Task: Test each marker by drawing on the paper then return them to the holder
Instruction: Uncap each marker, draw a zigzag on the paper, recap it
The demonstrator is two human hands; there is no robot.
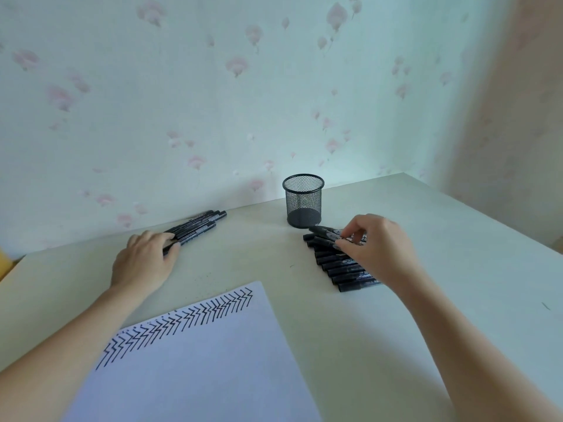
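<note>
Beside the holder, head view: you have only this one view, and every place below is read from the mesh holder (303,200), which stands upright on the counter (396,300) close to the wall.
Holder: you can see through the mesh, and no marker stands in it.
Right row: just in front of the holder and slightly to its right, your dark markers (338,263) lie side by side, running back toward you.
Right hand: your right hand (376,249) is over the holder end of that row, its fingers (350,236) curled and pinching the top marker (324,230), the one nearest the holder's base.
Left bundle: well to the left of the holder, a smaller bundle of markers (198,226) lies near the wall.
Left hand: your left hand (146,260) rests on the near end of that bundle, fingers lightly bent over it; whether they actually grip one you cannot tell.
Paper: the paper (198,360) lies on your side of the holder, to its left, with a band of black zigzag strokes (182,321) along its far edge.
Step in hand: likely lifting one marker from the right row.
Doing it well: lift that marker straight up so its neighbours do not roll, uncap it over the paper, draw in the blank area below the strokes, recap, then stand it in the holder.
</note>
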